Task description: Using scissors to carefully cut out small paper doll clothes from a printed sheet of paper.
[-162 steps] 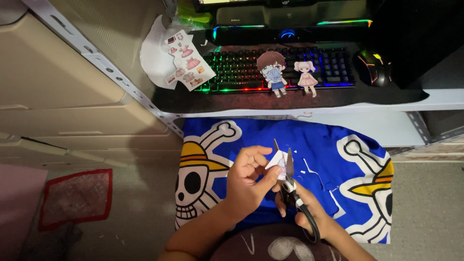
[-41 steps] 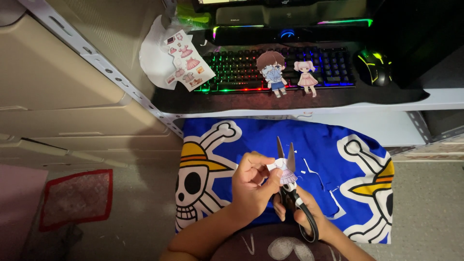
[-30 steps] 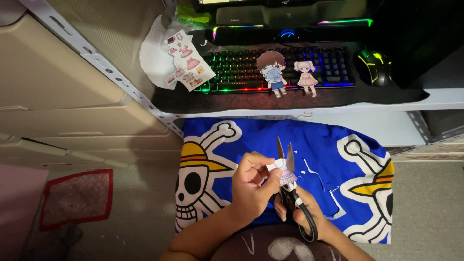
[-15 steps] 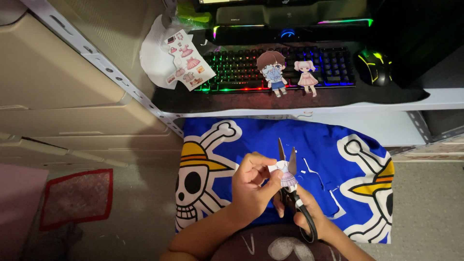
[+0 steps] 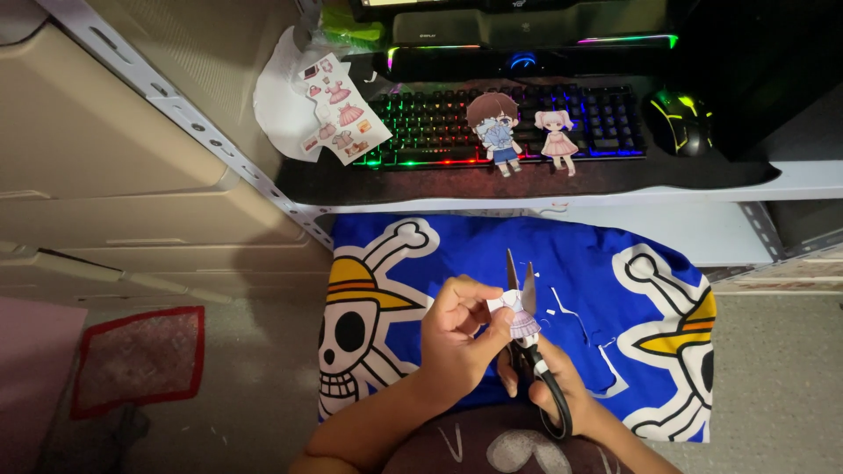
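the left hand (image 5: 457, 338) has its grip pinched on a small paper doll cutout (image 5: 518, 318) above a blue skull-print cloth (image 5: 615, 281). the right hand (image 5: 549, 386) has its grip clamped on black-handled scissors (image 5: 527, 351), blades apart around the cutout.

A black desk mat (image 5: 421, 180) covered the white desk (image 5: 790, 180); on it lay a backlit keyboard (image 5: 457, 123), a glowing mouse (image 5: 680, 123), a sheet of paper-doll outfits (image 5: 338, 110) and two paper dolls (image 5: 527, 132) leaning against the keyboard. Below the desk a blue skull-print cloth (image 5: 597, 281) carried thin white paper trimmings (image 5: 562, 303). A red-edged mat (image 5: 140, 355) lay flat on the grey floor (image 5: 255, 386).
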